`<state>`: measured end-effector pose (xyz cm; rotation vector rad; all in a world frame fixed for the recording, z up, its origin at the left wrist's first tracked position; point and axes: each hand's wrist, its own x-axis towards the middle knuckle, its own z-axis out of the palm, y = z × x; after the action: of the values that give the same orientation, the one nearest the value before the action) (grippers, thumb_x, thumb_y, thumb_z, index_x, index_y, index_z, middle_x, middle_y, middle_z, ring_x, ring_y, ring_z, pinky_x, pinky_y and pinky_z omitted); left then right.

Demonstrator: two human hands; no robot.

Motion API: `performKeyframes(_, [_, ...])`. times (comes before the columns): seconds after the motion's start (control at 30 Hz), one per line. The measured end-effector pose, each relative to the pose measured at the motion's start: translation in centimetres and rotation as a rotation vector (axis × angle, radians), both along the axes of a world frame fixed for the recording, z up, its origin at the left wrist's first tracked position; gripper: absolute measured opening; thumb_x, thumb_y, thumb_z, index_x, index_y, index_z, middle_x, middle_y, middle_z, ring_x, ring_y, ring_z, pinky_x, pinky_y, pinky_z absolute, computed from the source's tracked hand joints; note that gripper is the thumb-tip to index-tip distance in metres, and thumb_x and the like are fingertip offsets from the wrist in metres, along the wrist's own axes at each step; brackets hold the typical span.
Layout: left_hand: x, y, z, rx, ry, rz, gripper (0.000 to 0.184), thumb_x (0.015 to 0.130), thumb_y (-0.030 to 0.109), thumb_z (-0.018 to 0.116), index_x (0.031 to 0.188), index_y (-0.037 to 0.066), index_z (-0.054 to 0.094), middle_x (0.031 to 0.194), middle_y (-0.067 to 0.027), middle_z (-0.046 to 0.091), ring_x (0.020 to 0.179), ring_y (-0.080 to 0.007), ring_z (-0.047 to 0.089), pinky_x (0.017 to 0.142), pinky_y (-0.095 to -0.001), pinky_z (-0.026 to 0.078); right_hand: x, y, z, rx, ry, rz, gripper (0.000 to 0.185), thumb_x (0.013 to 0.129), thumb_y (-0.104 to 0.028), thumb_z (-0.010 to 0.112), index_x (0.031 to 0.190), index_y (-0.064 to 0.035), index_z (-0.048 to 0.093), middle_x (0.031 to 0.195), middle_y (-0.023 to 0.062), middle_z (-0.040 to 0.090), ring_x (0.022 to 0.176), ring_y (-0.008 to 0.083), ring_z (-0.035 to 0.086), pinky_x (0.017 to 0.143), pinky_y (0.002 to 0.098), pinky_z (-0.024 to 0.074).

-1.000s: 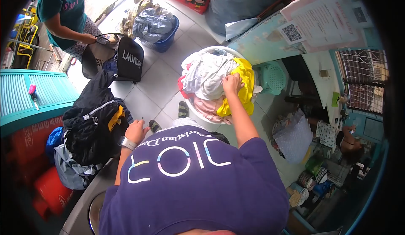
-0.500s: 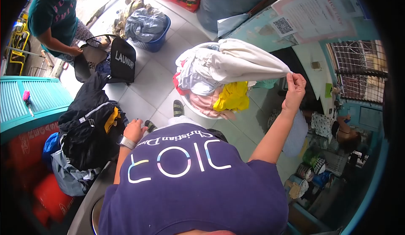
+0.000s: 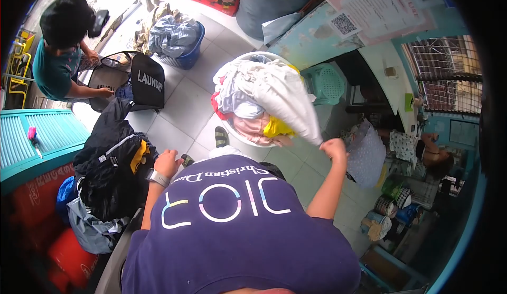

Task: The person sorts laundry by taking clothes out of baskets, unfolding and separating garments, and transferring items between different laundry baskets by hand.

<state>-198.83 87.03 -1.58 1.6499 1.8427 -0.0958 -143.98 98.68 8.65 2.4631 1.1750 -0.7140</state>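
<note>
My right hand (image 3: 334, 148) is closed on one corner of a white cloth (image 3: 288, 96). The cloth stretches taut, slanting down from a heap of laundry; its exact kind does not show. Under it, a round white tub (image 3: 248, 137) holds the heap, with pale garments, a pink garment (image 3: 249, 127) and a yellow garment (image 3: 275, 128). My left hand (image 3: 168, 163), with a watch on the wrist, has its fingers loosely apart and nothing visible in them. Beside that hand lies a pile of dark clothes (image 3: 108, 162) with a grey garment (image 3: 95, 225).
A person (image 3: 55, 61) at the far left reaches into a black laundry bag (image 3: 148, 80). A blue basket (image 3: 187, 59) of clothes stands behind it. A green plastic stool (image 3: 328, 82) is right of the tub. Another person (image 3: 435, 159) is at the far right.
My right hand has come lower and left, drawing the white cloth down over the yellow garment. The other person has bent toward the laundry bag. My left hand has barely moved.
</note>
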Motion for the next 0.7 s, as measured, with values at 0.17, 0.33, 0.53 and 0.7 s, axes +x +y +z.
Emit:
performKeyframes(0.17, [0.2, 0.5, 0.5, -0.026, -0.003, -0.029, 0.031, 0.081, 0.029, 0.068, 0.101, 0.006, 0.063, 0.097, -0.0155, 0.061, 0.088, -0.0344, 0.062, 0.076, -0.0428, 0.05, -3.0, 3.0, -3.9, 0.095, -0.005, 0.078, 0.025, 0.071, -0.04, 0.073, 0.08, -0.0165, 0.073, 0.083, 0.0063, 0.069, 0.086, 0.0277, 0.065, 0.093, 0.065, 0.0309])
performKeyframes(0.33, [0.1, 1.0, 0.7, -0.047, 0.02, -0.046, 0.034, 0.082, 0.031, 0.067, 0.105, 0.006, 0.063, 0.099, -0.017, 0.061, 0.091, -0.0359, 0.061, 0.079, -0.0424, 0.05, -9.4, 12.3, -8.2, 0.516, 0.033, 0.302, 0.025, 0.077, -0.04, 0.069, 0.094, -0.0215, 0.072, 0.123, 0.0041, 0.054, 0.118, 0.0273, 0.05, 0.101, 0.0725, 0.0165])
performKeyframes(0.53, [0.0, 0.8, 2.4, 0.004, 0.047, 0.001, 0.029, 0.08, 0.028, 0.067, 0.097, 0.005, 0.062, 0.095, -0.0158, 0.06, 0.089, -0.0352, 0.061, 0.077, -0.0428, 0.049, -14.6, 18.2, -12.6, 0.658, -0.014, 0.568, 0.036, 0.077, -0.036, 0.069, 0.11, -0.0222, 0.066, 0.14, 0.0088, 0.037, 0.128, 0.0284, 0.038, 0.102, 0.0727, 0.0128])
performKeyframes(0.7, [-0.9, -0.7, 2.0, -0.047, 0.057, 0.04, 0.033, 0.082, 0.03, 0.066, 0.105, 0.007, 0.064, 0.098, -0.0168, 0.061, 0.09, -0.0358, 0.061, 0.079, -0.042, 0.05, -13.1, 17.1, -10.5, 0.843, 0.014, 0.495, 0.021, 0.074, -0.031, 0.071, 0.09, -0.0162, 0.073, 0.134, 0.0047, 0.047, 0.125, 0.0266, 0.043, 0.1, 0.0712, 0.0144])
